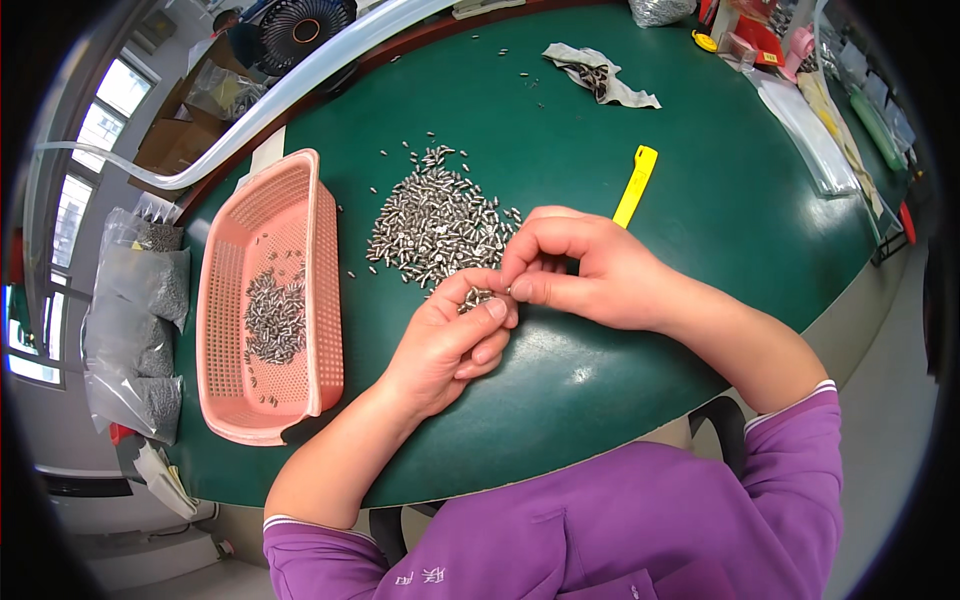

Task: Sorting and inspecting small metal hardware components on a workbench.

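Metal pins (435,222) are heaped, axes every which way, just past left hand (450,345) and right hand (585,265), roughly equally close; a batch (474,298) is cupped in the curled left; a lone pin (509,290) is seemingly pinched by the right.

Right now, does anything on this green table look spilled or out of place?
A few small metal pieces lie scattered beyond the main pile, looking like strays. Near them, a crumpled pale sheet with dark bits on it looks untidy. I see no obvious damage.
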A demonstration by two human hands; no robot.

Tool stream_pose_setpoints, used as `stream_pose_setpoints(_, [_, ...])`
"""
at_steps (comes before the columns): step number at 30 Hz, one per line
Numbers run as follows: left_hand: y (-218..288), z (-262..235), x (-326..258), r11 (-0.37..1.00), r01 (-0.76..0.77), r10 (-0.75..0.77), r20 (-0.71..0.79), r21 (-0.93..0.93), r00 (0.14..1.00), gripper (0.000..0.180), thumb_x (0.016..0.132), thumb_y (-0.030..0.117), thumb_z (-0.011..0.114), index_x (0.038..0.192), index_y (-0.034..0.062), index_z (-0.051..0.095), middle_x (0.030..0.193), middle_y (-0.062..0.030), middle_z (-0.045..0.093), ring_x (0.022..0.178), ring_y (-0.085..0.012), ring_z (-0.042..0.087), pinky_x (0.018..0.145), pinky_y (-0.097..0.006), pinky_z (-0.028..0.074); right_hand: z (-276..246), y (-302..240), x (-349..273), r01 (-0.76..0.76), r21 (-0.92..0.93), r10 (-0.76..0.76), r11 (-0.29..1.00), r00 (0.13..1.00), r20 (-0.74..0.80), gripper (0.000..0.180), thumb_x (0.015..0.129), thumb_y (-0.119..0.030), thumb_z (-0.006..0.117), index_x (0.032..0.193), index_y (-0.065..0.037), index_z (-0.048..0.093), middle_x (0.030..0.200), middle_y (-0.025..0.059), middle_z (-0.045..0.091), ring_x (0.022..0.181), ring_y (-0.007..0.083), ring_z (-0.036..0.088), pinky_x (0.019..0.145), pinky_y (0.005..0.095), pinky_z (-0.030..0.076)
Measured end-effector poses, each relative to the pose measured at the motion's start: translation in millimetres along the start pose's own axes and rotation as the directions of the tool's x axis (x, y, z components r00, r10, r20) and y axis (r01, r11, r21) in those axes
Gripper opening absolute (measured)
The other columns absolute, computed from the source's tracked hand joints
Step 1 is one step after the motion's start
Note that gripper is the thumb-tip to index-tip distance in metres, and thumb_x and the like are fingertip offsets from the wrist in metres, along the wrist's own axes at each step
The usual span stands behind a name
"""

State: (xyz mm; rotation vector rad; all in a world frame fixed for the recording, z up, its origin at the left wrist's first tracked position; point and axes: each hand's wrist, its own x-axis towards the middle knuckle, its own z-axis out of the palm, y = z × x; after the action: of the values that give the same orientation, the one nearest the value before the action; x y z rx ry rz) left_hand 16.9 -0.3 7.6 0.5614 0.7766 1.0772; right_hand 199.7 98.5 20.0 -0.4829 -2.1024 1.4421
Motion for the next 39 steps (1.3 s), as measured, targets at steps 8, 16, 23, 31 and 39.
stream_pose_setpoints(8, [-2.2,-3.4,0.6,0.999,-0.019,0.019,0.019,-0.030,1.000,0.011,0.097,0.012,0.051,0.107,0.0070,0.052,0.085,-0.0057,0.054,0.053,-0.0051,0.038,0.040,-0.017,0.025,1.7,5.0,1.1,0.032,-0.045,-0.036,0.998,0.996,-0.079,0.008,0.087,-0.007,0.065,0.095,-0.007,0.065,0.089,0.0005,0.056,0.078,0.0095,0.054,0.069,0.0237,0.045])
stream_pose_setpoints(16, [0.5,-4.6,-0.5,0.999,-0.007,0.008,0.036,-0.037,0.999,0.020,0.100,0.022,0.043,0.102,0.0043,0.052,0.087,-0.0085,0.053,0.053,-0.0069,0.038,0.040,-0.018,0.025,-10.8,25.1,4.0,0.056,-0.576,-0.190,0.815,0.966,-0.174,0.019,0.080,-0.004,0.066,0.099,-0.008,0.065,0.089,0.0061,0.057,0.082,0.0196,0.058,0.073,0.0310,0.050])
stream_pose_setpoints(23, [1.0,-2.9,-1.1,0.999,-0.029,0.030,0.029,-0.038,0.999,0.025,0.101,0.025,0.041,0.100,0.0025,0.051,0.087,-0.0105,0.053,0.053,-0.0083,0.038,0.041,-0.019,0.025,-6.7,25.6,2.0,0.025,-0.702,-0.162,0.712,0.978,-0.130,0.015,0.078,-0.009,0.069,0.092,-0.010,0.065,0.090,0.0058,0.057,0.090,0.0257,0.057,0.078,0.0371,0.048])
stream_pose_setpoints(31, [-1.4,-6.4,0.4,0.999,-0.023,0.025,0.066,-0.026,0.997,0.016,0.099,0.022,0.048,0.098,0.0066,0.052,0.087,-0.0073,0.054,0.053,-0.0058,0.038,0.041,-0.017,0.025,-5.8,19.1,3.2,0.074,-0.539,-0.147,0.839,0.985,-0.093,0.011,0.079,-0.009,0.069,0.089,-0.008,0.063,0.089,0.0056,0.058,0.088,0.0236,0.058,0.075,0.0346,0.048])
stream_pose_setpoints(39, [-2.1,-2.5,-0.1,0.999,0.005,-0.005,-0.006,0.036,1.000,0.011,0.097,0.015,0.052,0.105,0.0081,0.051,0.086,-0.0053,0.054,0.053,-0.0047,0.038,0.041,-0.016,0.025,2.1,9.0,3.7,0.301,-0.291,-0.306,0.908,0.951,0.030,0.012,0.080,-0.006,0.069,0.092,-0.007,0.066,0.088,0.0054,0.060,0.087,0.0204,0.058,0.074,0.0327,0.048])
